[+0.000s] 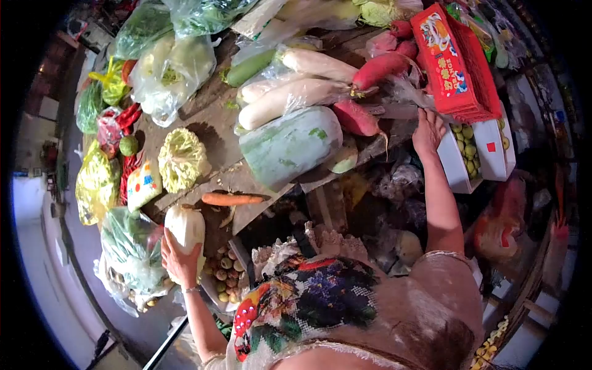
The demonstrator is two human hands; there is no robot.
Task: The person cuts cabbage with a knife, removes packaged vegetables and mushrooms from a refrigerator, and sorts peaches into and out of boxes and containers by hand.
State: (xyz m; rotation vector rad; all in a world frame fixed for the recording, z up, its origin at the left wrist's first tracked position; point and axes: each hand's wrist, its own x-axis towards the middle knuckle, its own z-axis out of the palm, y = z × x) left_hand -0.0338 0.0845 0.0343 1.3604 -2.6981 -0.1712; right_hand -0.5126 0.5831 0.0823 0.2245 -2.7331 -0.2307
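Note:
My left hand [179, 262] is wrapped round a pale napa cabbage [187, 223] at the table's near left corner, thumb and fingers on its sides. Just beyond it lie a carrot [232, 199] and a cut leafy cabbage head [181, 159]. My right hand [428, 132] reaches out to the far right, holding nothing I can see, fingers spread at the table edge by some crumpled clear plastic [414, 92]. It is close to a red plastic basket [453, 71] and a white box of green fruit [458, 161]. Whether its fingertips press on the plastic cannot be told.
A large cut winter melon [290, 145], white radishes [295, 102] and red radishes [359, 117] lie on the wooden table [213, 135]. Bagged vegetables [126, 240] stand at the left. A box of round brownish produce [223, 271] sits below the table edge.

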